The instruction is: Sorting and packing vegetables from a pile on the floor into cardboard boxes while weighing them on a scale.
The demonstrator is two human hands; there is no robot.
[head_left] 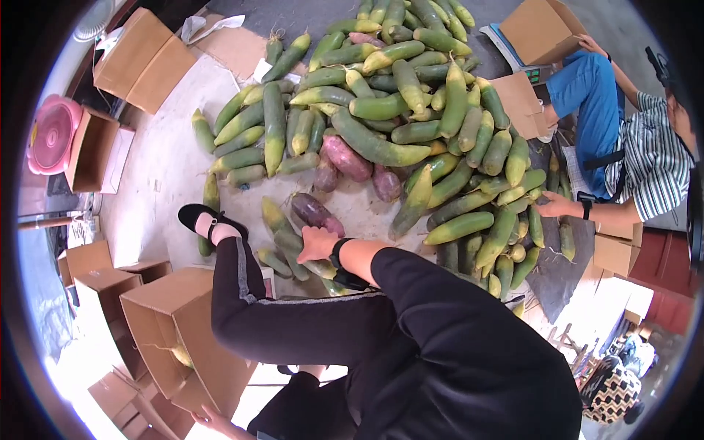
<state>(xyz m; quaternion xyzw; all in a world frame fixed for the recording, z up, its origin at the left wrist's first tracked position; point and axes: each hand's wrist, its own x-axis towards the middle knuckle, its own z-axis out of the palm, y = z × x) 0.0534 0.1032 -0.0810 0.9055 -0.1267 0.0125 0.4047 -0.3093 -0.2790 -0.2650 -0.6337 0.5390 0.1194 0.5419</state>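
My right hand (318, 245), with a dark watch on its wrist, reaches down over green radishes (291, 242) on the floor. A purple-skinned radish (316, 213) lies right at its knuckles. The curled fingers hide whether they grip anything. At the lower left my left hand (215, 422) is near the lower edge of a cardboard box (192, 308), fingers apart and nothing visible in them. Inside that box a pale green radish with a long root (181, 355) shows. A large heap of green radishes (385, 104) spreads ahead, with several reddish-purple radishes (346, 158) at its near side.
At the right a co-worker (649, 159) sits with one hand on a cardboard box (542, 30) on a digital scale (531, 72) and the other by the heap. More boxes (143, 60) stand left. A pink basin (53, 135) and a patterned bag (613, 390) lie at the sides.
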